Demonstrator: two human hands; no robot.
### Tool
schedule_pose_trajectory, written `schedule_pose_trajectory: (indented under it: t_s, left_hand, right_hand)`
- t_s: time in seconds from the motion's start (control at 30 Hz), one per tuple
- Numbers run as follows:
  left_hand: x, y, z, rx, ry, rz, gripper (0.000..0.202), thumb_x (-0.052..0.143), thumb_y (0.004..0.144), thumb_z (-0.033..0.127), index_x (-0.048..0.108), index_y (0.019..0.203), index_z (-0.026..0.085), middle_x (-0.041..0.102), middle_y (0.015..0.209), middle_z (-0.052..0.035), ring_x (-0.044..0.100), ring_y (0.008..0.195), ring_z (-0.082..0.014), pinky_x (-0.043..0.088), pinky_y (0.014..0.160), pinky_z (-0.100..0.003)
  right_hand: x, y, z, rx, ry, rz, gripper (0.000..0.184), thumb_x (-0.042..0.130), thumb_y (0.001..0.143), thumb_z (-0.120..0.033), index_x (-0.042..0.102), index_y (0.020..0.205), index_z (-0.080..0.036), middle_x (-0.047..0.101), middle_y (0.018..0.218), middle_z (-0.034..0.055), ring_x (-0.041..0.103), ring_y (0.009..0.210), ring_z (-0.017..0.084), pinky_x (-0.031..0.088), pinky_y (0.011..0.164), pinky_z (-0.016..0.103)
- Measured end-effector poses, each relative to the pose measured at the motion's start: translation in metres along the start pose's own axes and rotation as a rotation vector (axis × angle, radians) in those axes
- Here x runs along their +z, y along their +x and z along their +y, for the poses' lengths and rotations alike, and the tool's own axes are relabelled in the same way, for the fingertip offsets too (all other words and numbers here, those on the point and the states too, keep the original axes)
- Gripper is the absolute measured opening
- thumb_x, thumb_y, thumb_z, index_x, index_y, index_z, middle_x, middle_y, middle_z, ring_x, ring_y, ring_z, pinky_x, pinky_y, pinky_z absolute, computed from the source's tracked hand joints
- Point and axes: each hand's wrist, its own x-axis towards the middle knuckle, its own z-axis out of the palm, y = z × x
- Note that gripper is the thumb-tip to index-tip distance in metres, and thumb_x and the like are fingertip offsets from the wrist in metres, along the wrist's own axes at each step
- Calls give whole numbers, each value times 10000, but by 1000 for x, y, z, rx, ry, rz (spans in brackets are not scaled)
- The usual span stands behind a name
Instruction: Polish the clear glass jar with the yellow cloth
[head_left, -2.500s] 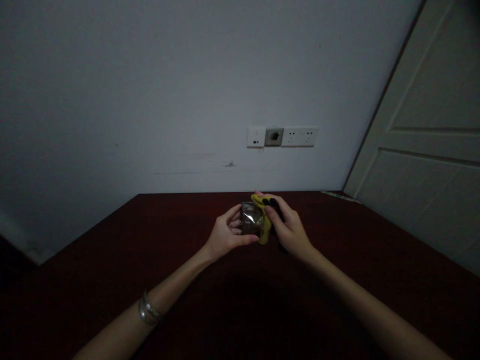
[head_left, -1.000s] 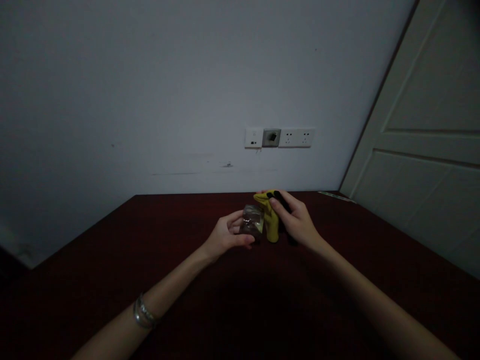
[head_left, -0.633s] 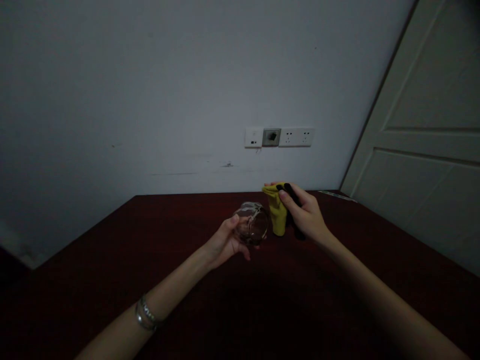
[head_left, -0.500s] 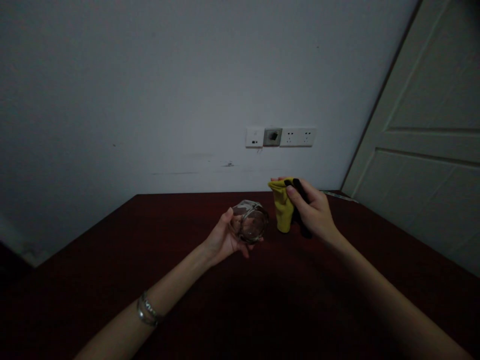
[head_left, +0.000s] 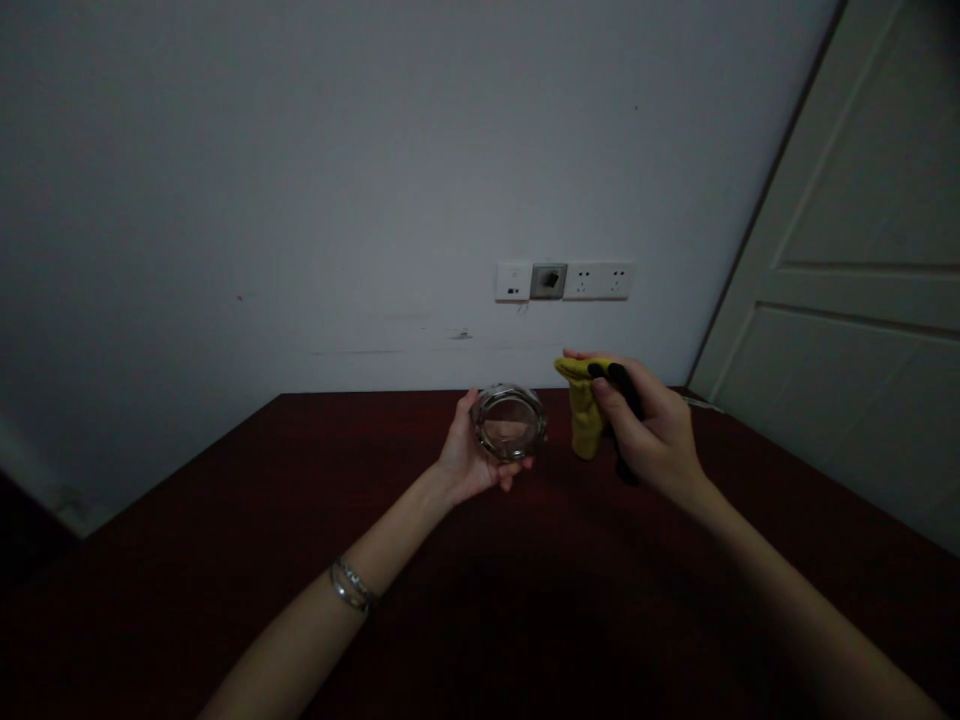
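Held in my left hand [head_left: 466, 455] is a thick, clear glass dish [head_left: 510, 422] with a round rim and faceted sides. My thumb is at its left edge and the fingers curl beneath it; the round face is tilted toward me. My right hand [head_left: 660, 430] pinches a yellow-and-black cloth [head_left: 585, 412], bunched between thumb and fingers with its yellow end hanging down. The cloth is just right of the dish, with a small gap between them. Both hands are above the dark red table [head_left: 360, 450].
A pale wall [head_left: 375, 200] rises behind the table, with a row of switch and socket plates [head_left: 564, 281] on it. At right stands a white panelled door [head_left: 862, 280]. Something thin and pale [head_left: 701, 404] lies near the table's back right corner. The light is dim.
My left hand has moved slightly up and right, turning the dish so its round face shows more fully. My right hand with the cloth has shifted a little to the right.
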Motion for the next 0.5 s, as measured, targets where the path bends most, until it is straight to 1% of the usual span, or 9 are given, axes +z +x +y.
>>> schedule_pose_trajectory:
  t_s: [0.07,0.17,0.23,0.3,0.4,0.5]
  left_hand:
    - [-3,4,0,-3,-21,-28,885,376,645,832,668,922,43,652,646,-110,447,370,-85,403,330,-210]
    - [-9,10,-3,-10,-80,-21,945,273,690,840,651,922,6,648,618,-124,457,354,-95,422,329,-217]
    - [-13,13,-5,-13,-109,-5,961,202,726,824,646,921,-7,642,596,-131,459,339,-101,424,320,-221]
    - [-16,15,-7,-10,-113,16,946,171,756,799,642,929,-3,640,591,-137,479,342,-115,427,313,-229]
    - [-19,14,-10,3,-101,88,885,201,779,770,636,924,13,645,622,-145,548,400,-156,449,322,-252]
    - [-18,11,-14,26,-91,152,798,275,800,730,626,950,29,655,671,-141,606,480,-190,477,345,-270]
  right_hand:
    - [0,-1,-2,-46,-43,-15,290,463,927,-276,572,1195,-252,652,1189,46,631,1041,209,513,879,368]
    - [0,-1,-2,-105,-61,-40,303,458,926,-239,552,1214,-238,646,1202,51,619,1073,199,505,907,364]
    - [1,-1,-1,-112,-64,-58,303,453,928,-230,546,1216,-228,639,1215,60,617,1079,193,502,915,356]
    - [2,0,0,-104,-65,-88,301,447,933,-233,541,1218,-217,638,1215,71,626,1063,190,509,902,346]
    - [4,0,3,-107,-61,-162,298,438,938,-235,536,1217,-196,642,1204,84,626,1068,191,516,896,342]
    - [7,-1,7,-132,-64,-229,313,431,939,-213,521,1237,-179,637,1208,92,618,1090,186,510,928,340]
